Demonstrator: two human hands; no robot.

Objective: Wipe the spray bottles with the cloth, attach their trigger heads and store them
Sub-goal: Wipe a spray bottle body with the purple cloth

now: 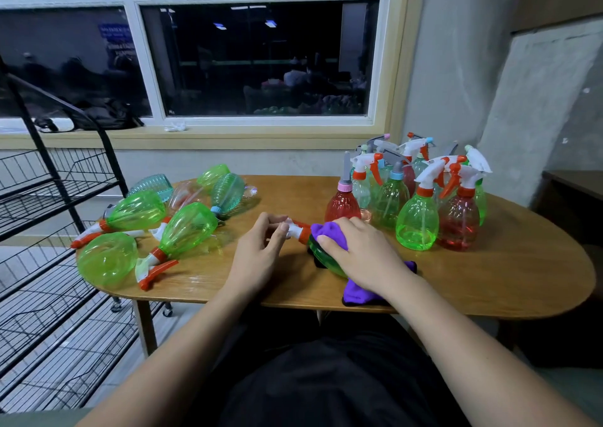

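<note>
Near the front edge of the oval wooden table [489, 280], a clear green plastic spray bottle [321, 257] lies on its side. The left hand [261, 250] pinches its white-and-orange trigger head [298, 230]. The right hand [362, 253] curls over a purple cloth [328, 234], pressing it onto the bottle. Upright capped bottles [417, 218] stand toward the right rear edge.

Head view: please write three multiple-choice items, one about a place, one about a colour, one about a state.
1. Where do the upright bottles stand? A. on the table's right part B. in a box C. in a sink
2. What colour is the cloth? A. yellow B. purple C. white
3. How is the bottle under the right hand? A. upright B. hanging C. lying on its side
Answers: 1 A, they cluster at the table's right; 2 B, purple shows around the hand; 3 C, its neck points sideways.
</note>
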